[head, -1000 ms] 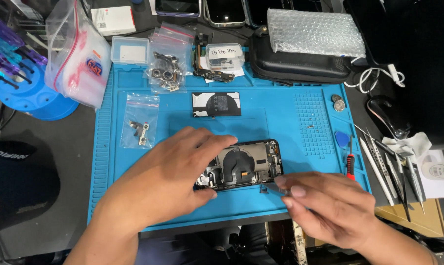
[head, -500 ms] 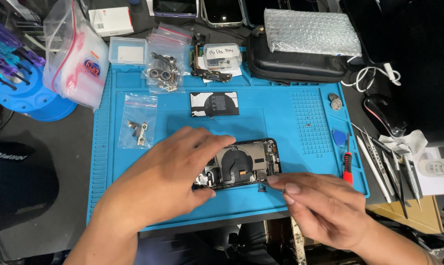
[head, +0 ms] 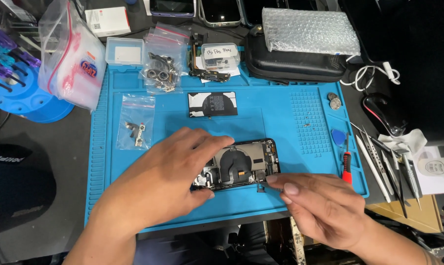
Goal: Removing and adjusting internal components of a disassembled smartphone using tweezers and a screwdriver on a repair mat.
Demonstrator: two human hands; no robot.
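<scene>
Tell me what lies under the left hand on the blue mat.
The left hand covers the left end of an opened phone on the blue mat. Its right part shows a round coil; the covered end cannot be seen.
</scene>
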